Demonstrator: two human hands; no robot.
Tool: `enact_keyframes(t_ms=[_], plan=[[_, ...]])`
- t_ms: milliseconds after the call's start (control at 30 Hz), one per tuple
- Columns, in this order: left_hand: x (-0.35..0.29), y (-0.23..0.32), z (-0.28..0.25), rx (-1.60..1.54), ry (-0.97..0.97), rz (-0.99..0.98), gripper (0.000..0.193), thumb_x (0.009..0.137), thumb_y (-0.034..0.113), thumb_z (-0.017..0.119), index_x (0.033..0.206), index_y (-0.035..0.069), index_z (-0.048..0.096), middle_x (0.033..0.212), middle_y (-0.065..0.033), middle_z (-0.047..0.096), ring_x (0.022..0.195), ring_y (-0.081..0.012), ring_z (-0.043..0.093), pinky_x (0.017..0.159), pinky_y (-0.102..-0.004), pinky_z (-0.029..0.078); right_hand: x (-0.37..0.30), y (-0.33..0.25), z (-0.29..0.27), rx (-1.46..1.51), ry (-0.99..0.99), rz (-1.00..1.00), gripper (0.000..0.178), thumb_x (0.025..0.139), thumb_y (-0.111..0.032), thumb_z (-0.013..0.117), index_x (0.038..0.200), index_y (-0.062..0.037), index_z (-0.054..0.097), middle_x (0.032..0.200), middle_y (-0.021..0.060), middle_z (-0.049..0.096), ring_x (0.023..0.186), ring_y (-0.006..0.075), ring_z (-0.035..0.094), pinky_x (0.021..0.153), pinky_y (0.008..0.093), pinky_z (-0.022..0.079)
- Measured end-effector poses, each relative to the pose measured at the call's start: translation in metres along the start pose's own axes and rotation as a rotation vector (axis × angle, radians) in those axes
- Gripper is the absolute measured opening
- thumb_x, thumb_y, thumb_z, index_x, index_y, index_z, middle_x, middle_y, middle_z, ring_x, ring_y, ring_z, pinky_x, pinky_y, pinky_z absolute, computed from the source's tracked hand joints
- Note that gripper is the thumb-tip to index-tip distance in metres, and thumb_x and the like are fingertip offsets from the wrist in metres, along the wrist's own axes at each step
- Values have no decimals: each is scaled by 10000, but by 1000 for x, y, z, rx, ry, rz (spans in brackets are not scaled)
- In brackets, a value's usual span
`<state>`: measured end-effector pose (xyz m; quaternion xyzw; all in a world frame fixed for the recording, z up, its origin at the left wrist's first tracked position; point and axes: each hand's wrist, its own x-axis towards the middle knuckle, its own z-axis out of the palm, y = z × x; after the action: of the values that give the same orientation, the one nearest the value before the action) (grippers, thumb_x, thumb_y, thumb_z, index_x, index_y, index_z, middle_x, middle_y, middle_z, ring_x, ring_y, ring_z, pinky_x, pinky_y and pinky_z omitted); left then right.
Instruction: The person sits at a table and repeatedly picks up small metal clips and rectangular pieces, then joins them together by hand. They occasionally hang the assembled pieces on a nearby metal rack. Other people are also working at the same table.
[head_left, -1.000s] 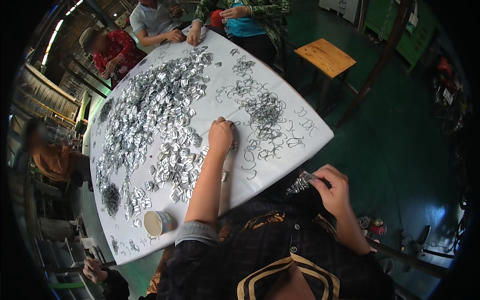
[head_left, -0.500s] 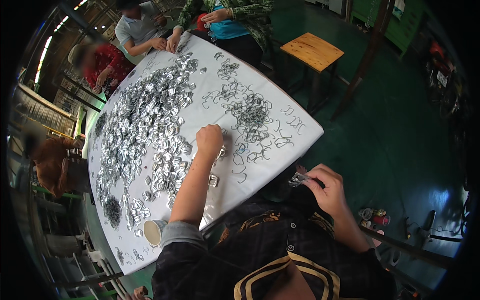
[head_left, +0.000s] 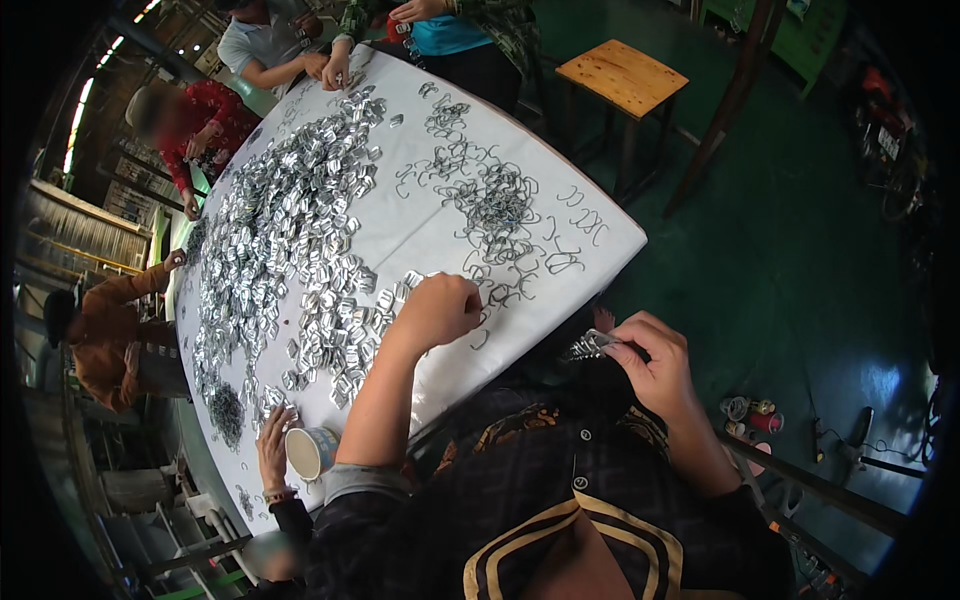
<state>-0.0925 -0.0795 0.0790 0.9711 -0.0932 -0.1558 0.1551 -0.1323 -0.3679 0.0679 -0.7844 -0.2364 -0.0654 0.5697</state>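
Observation:
My left hand point(head_left: 440, 308) is over the near part of the white table with its fingers curled down; whatever it pinches is hidden beneath the knuckles. Just beyond it lie loose C-shaped wire hooks point(head_left: 505, 205), and silvery metal buckles point(head_left: 335, 315) are heaped to its left. Past the table's near right edge, my right hand point(head_left: 650, 365) pinches a bunch of metal buckles point(head_left: 588, 346) between thumb and fingers. The bunch hangs off the tabletop, in front of my body.
A cup point(head_left: 310, 453) stands by my left forearm, with a co-worker's hand point(head_left: 272, 445) beside it. Other people stand along the far and left sides of the table point(head_left: 590, 235). A wooden stool point(head_left: 622, 77) is beyond the right edge.
My left hand has moved nearer and to the right, toward the wire hooks. A co-worker's hand has come in beside the cup. My right hand keeps its hold on the buckles.

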Motion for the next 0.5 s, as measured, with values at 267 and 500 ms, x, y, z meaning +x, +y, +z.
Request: enact_keyframes(t_ms=[267,500], plan=[[-18,-19,30,344,-109,8,96,759,131,654,797,62,710,768,-144,666,738,-325,648,708,-410,513,-5,13,3,-31,4,-22,79,769,9,690,816,9,625,737,87,597,622,218,562,559,308,432],[48,3,27,-33,374,141,123,811,97,628,863,23,710,828,-144,668,777,-331,642,732,-410,512,-4,7,3,-74,34,3,92,761,-1,700,813,7,623,732,93,590,619,224,570,557,305,436]])
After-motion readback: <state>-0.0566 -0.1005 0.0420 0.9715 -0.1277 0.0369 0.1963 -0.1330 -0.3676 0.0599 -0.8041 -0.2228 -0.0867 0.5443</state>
